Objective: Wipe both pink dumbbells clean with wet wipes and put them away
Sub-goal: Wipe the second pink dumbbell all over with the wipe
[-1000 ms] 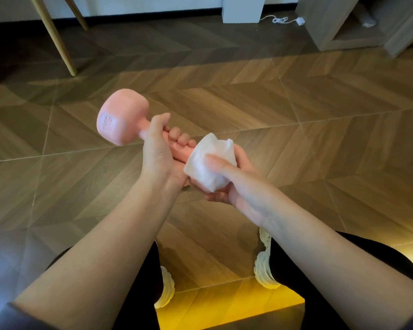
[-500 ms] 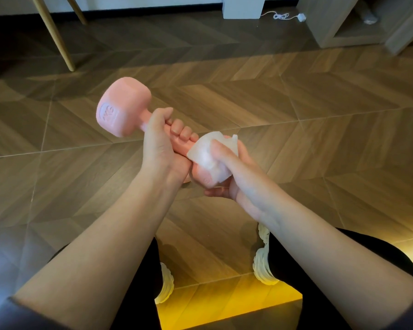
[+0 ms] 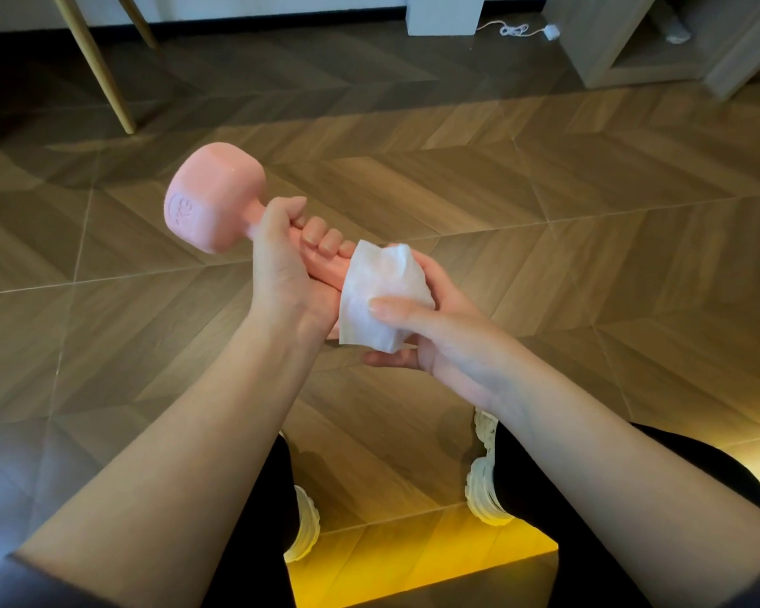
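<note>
Pink dumbbell [image 3: 213,199] is off the floor, held in the air ahead of my knees and slanted: far head up and to the left with its embossed face turned my way, near head lower right and hidden under the wet wipe [image 3: 382,296]. The far head sits higher than a second ago and about where it was half a second ago. The wipe has changed more. Half a second back it was bunched on the upper side with bare pink showing beneath; now it is spread down over that end again and covers nearly all of it. My left hand [image 3: 281,274] grips the handle, fingers [image 3: 325,236] curled round it, knuckles up, thumb lying toward the far head, same hold as before. My right hand [image 3: 448,340] cups the wrapped end from below, thumb laid flat across the wipe and pressing it to the head, the other fingers curled underneath with one tip showing under the cloth. Below, the herringbone wood floor [image 3: 545,256] and my two pale shoes [image 3: 483,489]. Farther off are a slanted wooden leg [image 3: 102,68], a white cable [image 3: 518,30] and a wooden cabinet [image 3: 610,41].
</note>
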Tool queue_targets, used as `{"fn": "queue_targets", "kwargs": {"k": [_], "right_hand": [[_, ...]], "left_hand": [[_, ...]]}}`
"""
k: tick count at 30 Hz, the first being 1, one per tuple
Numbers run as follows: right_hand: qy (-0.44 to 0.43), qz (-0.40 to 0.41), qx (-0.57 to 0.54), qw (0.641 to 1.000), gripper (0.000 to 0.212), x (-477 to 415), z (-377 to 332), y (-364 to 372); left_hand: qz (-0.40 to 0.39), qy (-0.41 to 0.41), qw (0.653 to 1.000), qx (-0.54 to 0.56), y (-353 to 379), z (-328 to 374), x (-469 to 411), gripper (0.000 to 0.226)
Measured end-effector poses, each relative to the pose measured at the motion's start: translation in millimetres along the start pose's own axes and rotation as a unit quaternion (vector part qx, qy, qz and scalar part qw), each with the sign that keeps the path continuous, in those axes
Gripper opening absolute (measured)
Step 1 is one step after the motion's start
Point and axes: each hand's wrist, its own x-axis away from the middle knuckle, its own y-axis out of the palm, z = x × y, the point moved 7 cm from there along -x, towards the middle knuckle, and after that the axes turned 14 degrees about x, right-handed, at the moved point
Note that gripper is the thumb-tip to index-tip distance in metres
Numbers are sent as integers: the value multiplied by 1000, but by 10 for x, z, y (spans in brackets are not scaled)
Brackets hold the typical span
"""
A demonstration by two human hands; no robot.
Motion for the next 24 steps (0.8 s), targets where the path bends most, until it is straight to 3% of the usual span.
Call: {"fn": "queue_targets", "kwargs": {"k": [4,9,12,14,19,21,24], "right_hand": [[28,-46,-53,997,71,-9,37,44],[25,-6,-48,998,48,-3,58,39],[-13,-41,-76,996,61,2,-11,52],[-32,-22,-34,999,66,5,-27,37],[-13,77,17,997,39,23,-8,38],[-8,76,-7,997,32,28,-34,29],[-6,30,-58,998,39,31,-71,25]], "left_hand": [[-9,1,1000,-4,3,4,11,34],[-20,-8,999,-35,2,-53,12,35],[-22,6,1000,-20,19,33,-34,34],[-17,10,1000,-3,5,60,-45,34],[-26,-7,999,-24,2,-22,-6,35],[-39,-4,999,-27,45,-23,4,34],[-59,0,998,-15,84,13,-15,35]]}}
